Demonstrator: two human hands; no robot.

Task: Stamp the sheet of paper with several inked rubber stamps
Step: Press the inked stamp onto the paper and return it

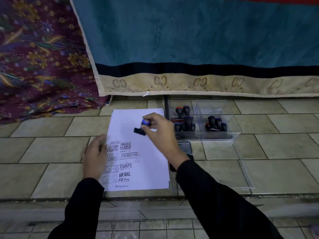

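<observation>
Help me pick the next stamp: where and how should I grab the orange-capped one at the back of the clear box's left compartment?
Pinch the orange-capped stamp by its rounded handle top, coming straight down from above. It appears to stand handle-up, and the clear box walls and neighbouring stamps crowd its sides, leaving only the top free.

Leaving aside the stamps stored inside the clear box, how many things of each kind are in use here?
Rubber stamp, in the right hand: 1
Stack of paper: 1
Ink pad: 1
Clear plastic box: 1
Total: 4
</observation>
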